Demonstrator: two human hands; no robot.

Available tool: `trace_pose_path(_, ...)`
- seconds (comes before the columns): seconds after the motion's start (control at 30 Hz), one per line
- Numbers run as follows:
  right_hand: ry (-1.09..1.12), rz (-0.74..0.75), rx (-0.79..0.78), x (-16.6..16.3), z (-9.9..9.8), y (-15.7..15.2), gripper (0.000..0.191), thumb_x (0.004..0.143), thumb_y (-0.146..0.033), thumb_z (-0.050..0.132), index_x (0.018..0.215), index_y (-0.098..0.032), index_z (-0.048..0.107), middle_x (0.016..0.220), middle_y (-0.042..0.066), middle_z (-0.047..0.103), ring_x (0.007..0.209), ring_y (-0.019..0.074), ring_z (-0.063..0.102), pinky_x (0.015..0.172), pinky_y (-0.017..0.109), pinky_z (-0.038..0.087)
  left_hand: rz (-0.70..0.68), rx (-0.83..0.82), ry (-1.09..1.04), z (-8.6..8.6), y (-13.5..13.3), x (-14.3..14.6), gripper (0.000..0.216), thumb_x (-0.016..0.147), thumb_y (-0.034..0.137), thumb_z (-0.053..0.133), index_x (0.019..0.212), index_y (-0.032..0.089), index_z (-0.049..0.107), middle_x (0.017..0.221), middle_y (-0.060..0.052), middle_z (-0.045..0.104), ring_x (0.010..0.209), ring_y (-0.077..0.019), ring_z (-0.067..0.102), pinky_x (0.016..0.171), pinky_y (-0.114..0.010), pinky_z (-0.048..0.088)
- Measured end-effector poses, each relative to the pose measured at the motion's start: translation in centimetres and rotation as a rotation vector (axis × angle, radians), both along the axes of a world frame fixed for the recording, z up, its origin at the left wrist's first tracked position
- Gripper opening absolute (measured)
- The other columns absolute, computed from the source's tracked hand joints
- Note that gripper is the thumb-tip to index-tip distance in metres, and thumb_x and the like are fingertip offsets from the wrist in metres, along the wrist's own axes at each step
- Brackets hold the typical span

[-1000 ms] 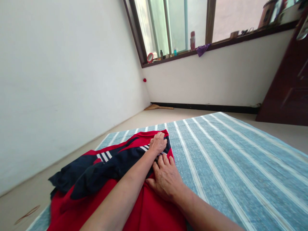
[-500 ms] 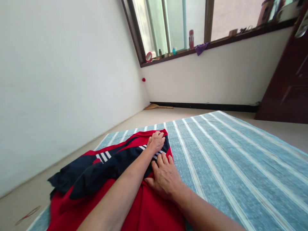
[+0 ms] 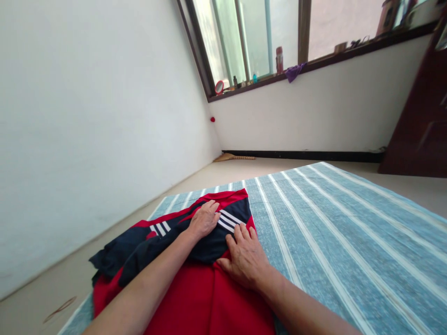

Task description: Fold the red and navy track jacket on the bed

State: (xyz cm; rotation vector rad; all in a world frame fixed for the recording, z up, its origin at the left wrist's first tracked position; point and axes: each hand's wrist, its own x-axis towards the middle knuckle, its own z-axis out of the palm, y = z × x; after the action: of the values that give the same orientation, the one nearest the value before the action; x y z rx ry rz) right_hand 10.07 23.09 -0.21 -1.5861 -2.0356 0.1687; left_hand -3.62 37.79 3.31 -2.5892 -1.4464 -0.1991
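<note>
A red and navy garment with white stripes lies partly folded over on a blue cloth with white stripes. My left hand rests on the navy part of the garment, fingers stretched forward and palm down. Nearer to me and further right, my right hand lies flat on the garment's right edge with its fingers spread. Neither hand grips the fabric. At the left, a loose navy portion of the garment bunches toward the cloth's edge. My forearms hide part of the red fabric.
A white wall runs along the left. On the floor lie a broom near the corner and a thin loop of cord. Bottles, a round mirror and a purple cloth are on the windowsill. A dark red door stands at right.
My left hand has slid back and left across the garment, uncovering the white stripes. My right hand stays on the right edge. The view has shifted slightly.
</note>
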Motion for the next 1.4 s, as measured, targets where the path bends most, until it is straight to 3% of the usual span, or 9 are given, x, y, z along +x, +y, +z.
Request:
trace_pose_path(0.13,0.001,0.0,0.003,0.0,-0.1,-0.1,0.052,0.083,-0.059,0.051,0.111,-0.015,0.059,0.132,0.018,0.048,0.128,0.0339,0.034,0.106,0.051,0.023,0.041,-0.007,0.028,0.0,-0.9,1.3,0.033,0.089,0.025,0.049,0.121,0.024,0.054,0.135,-0.006,0.05,0.125,-0.0203,0.044,0.102,-0.032,0.036)
trace_pose_path(0.37,0.012,0.001,0.011,0.1,0.0,-0.1,0.052,0.082,-0.058,0.054,0.113,-0.015,0.057,0.133,0.018,0.046,0.13,0.0331,0.033,0.106,0.051,0.025,0.322,-0.031,0.116,0.6,0.5,0.2,0.033,0.091,0.039,0.04,0.103,0.016,0.061,0.108,-0.016,0.064,0.107,-0.033,0.057,0.092,-0.054,0.036)
trace_pose_path(0.57,0.029,-0.015,0.015,0.2,0.0,0.0,0.057,0.08,-0.057,0.056,0.119,-0.015,0.053,0.138,0.018,0.041,0.131,0.0342,0.031,0.106,0.051,0.026,0.425,-0.082,0.148,2.0,1.6,-2.2,0.044,0.086,0.051,0.043,0.102,0.015,0.063,0.106,-0.017,0.067,0.1,-0.0324,0.062,0.078,-0.039,0.047)
trace_pose_path(0.77,0.033,-0.03,0.01,0.1,-0.5,0.2,0.068,0.079,-0.062,0.055,0.127,-0.014,0.049,0.141,0.021,0.037,0.135,0.0373,0.024,0.108,0.052,0.021,0.369,-0.049,0.158,3.6,2.6,-2.0,0.026,0.082,0.037,0.051,0.098,0.021,0.063,0.1,-0.009,0.069,0.096,-0.0265,0.064,0.075,-0.03,0.047)
trace_pose_path(0.93,0.048,-0.021,-0.005,0.3,-0.3,0.0,0.07,0.08,-0.063,0.053,0.129,-0.013,0.048,0.142,0.021,0.036,0.135,0.0386,0.025,0.108,0.051,0.022,0.326,-0.048,0.197,4.7,2.7,-1.4,0.021,0.078,0.024,0.053,0.096,0.021,0.064,0.098,-0.009,0.069,0.095,-0.0262,0.064,0.073,-0.029,0.047)
trace_pose_path(1.27,0.055,-0.014,-0.008,0.1,0.1,0.0,0.073,0.078,-0.061,0.056,0.131,-0.012,0.046,0.139,0.023,0.038,0.134,0.0402,0.026,0.107,0.051,0.023,0.283,-0.04,0.276,3.5,2.2,-0.4,0.028,0.077,0.008,0.05,0.099,0.019,0.063,0.097,-0.012,0.069,0.093,-0.0299,0.064,0.075,-0.036,0.048)
trace_pose_path(1.4,0.057,-0.014,0.0,0.1,0.2,0.0,0.071,0.078,-0.061,0.057,0.129,-0.012,0.048,0.136,0.022,0.041,0.132,0.0395,0.028,0.107,0.051,0.024,0.197,-0.001,0.256,3.3,1.3,0.9,0.024,0.075,0.007,0.053,0.094,0.017,0.065,0.103,-0.014,0.064,0.103,-0.032,0.058,0.082,-0.041,0.048)
